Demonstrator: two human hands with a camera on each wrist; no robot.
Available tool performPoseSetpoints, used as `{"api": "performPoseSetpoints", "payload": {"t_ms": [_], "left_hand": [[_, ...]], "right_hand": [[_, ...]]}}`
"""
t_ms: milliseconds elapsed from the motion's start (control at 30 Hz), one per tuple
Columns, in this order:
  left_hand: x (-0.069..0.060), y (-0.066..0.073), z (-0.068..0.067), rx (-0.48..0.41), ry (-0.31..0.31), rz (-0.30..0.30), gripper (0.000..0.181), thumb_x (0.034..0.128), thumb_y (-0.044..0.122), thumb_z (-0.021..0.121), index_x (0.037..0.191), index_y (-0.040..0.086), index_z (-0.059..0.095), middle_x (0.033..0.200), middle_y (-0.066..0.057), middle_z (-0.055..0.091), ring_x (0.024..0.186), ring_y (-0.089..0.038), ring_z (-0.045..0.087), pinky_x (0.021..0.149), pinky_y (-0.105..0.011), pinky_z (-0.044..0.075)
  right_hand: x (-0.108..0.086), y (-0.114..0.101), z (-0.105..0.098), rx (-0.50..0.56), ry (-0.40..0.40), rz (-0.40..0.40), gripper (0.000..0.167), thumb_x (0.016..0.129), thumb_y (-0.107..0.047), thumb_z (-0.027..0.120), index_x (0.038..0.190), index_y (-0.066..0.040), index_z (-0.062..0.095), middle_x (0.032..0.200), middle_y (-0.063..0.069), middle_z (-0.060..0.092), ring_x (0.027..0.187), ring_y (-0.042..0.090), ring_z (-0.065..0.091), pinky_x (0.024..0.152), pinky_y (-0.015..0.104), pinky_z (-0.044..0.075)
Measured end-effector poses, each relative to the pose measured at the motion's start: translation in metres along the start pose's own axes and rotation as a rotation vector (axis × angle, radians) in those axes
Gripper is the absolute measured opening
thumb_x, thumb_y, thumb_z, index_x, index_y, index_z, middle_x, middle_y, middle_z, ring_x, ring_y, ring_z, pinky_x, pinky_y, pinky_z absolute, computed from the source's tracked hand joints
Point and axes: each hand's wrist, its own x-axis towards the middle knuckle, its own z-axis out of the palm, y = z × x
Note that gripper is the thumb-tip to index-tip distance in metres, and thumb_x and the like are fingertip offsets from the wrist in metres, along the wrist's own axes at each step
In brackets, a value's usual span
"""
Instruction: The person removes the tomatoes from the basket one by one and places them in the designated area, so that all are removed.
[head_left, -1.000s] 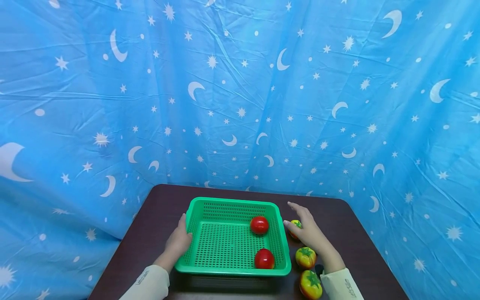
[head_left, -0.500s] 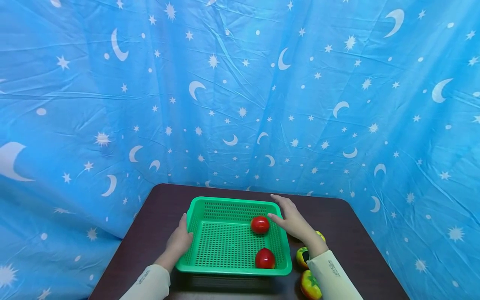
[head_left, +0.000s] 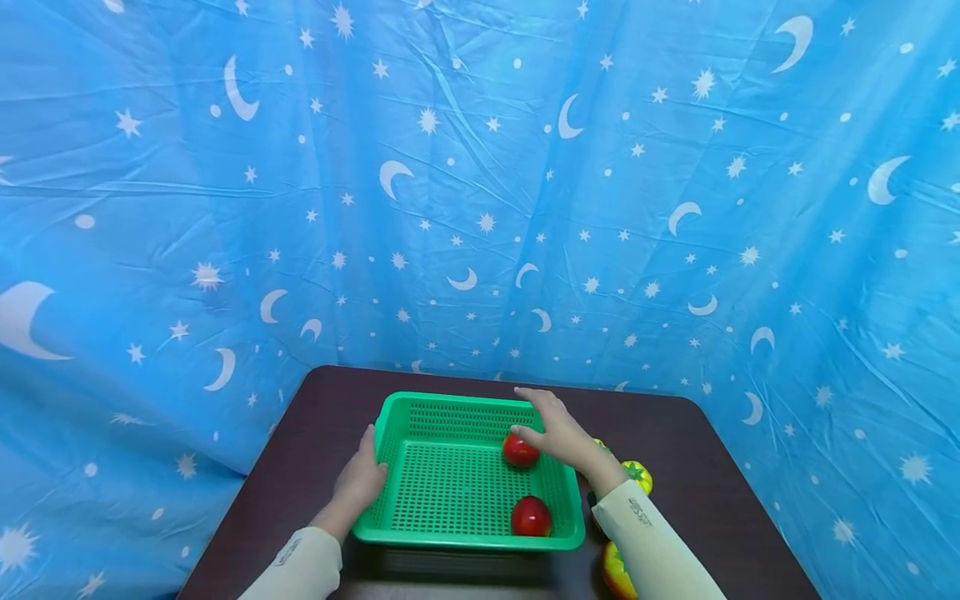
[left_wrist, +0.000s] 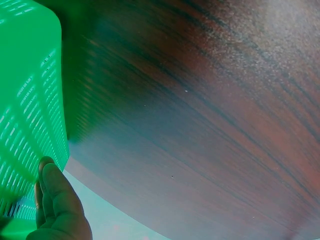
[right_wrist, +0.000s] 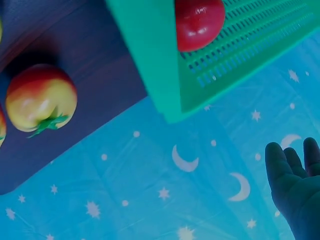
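In the head view a green plastic basket (head_left: 457,546) with slotted walls stands on the dark table. Two red tomatoes lie in its right half: a back tomato (head_left: 519,452) and a front tomato (head_left: 531,517). My left hand (head_left: 360,479) rests against the basket's left side. Its fingers (left_wrist: 60,192) look straight along the outer wall in the left wrist view. Over the basket's back right part my right hand (head_left: 555,433) hovers, fingers apart and holding nothing, partly covering the back tomato. Right of the basket, a yellow-and-red fruit (right_wrist: 42,100) with a green leafy top lies on the table.
More yellow-and-red fruits lie right of the basket, such as a far fruit (head_left: 637,475) and a near fruit (head_left: 618,571). My right sleeve (head_left: 652,533) hides part of that row. A blue curtain (head_left: 480,208) with moons and stars hangs behind the table (head_left: 712,500).
My right hand has moved left, from beside the basket to above its back right part, and its forearm now uncovers a fruit. The left hand, basket and red tomatoes have stayed put.
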Motion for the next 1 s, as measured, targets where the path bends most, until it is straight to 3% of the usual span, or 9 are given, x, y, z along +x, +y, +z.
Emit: {"api": "performPoseSetpoints", "payload": {"t_ms": [100,333,500,600,667,1000], "left_hand": [[0.000,0.001,0.001,-0.006,-0.006,-0.003,0.076,0.1010,0.010,0.050,0.161,0.003,0.005,0.111,-0.027,0.066,0.072,-0.024,0.062,0.057,-0.036,0.039],[-0.001,0.000,0.002,0.003,-0.005,0.000,0.076,0.1008,0.009,0.051,0.161,0.002,0.005,0.122,-0.030,0.063,0.078,-0.026,0.064,0.058,-0.036,0.041],[0.000,0.000,0.000,-0.001,-0.005,0.002,0.076,0.1010,0.009,0.050,0.161,0.002,0.004,0.101,-0.024,0.067,0.068,-0.023,0.058,0.056,-0.036,0.038],[0.000,0.000,0.000,0.004,0.001,-0.001,0.076,0.1010,0.009,0.050,0.161,0.002,0.004,0.101,-0.024,0.067,0.066,-0.022,0.058,0.055,-0.036,0.038],[0.001,0.000,0.000,0.009,0.006,-0.003,0.076,0.1008,0.009,0.051,0.161,0.001,0.005,0.112,-0.028,0.066,0.070,-0.023,0.060,0.056,-0.036,0.039],[0.001,0.001,0.000,0.018,0.014,-0.012,0.076,0.1007,0.010,0.051,0.161,0.002,0.005,0.124,-0.031,0.062,0.083,-0.030,0.066,0.060,-0.037,0.043]], "right_hand": [[0.005,-0.002,0.004,0.006,-0.031,-0.007,0.069,0.097,-0.032,0.066,0.156,-0.018,0.035,0.160,0.009,0.036,0.148,0.034,0.032,0.113,0.060,0.036],[0.014,-0.009,0.015,-0.006,-0.075,-0.038,0.069,0.098,-0.035,0.064,0.157,-0.021,0.033,0.162,0.008,0.033,0.150,0.035,0.028,0.112,0.061,0.036],[0.022,-0.014,0.023,-0.033,-0.084,-0.060,0.067,0.098,-0.034,0.064,0.157,-0.020,0.034,0.161,0.011,0.034,0.149,0.035,0.030,0.112,0.060,0.037],[0.027,-0.013,0.029,-0.031,-0.110,-0.051,0.067,0.099,-0.035,0.063,0.157,-0.020,0.034,0.161,0.013,0.033,0.149,0.036,0.031,0.111,0.060,0.038],[0.030,-0.013,0.033,-0.030,-0.127,-0.036,0.067,0.098,-0.037,0.063,0.157,-0.019,0.035,0.161,0.014,0.032,0.148,0.037,0.031,0.111,0.060,0.039],[0.040,-0.012,0.053,-0.097,-0.100,0.063,0.070,0.095,-0.042,0.066,0.155,-0.019,0.038,0.158,0.018,0.034,0.144,0.041,0.036,0.107,0.061,0.041]]}}
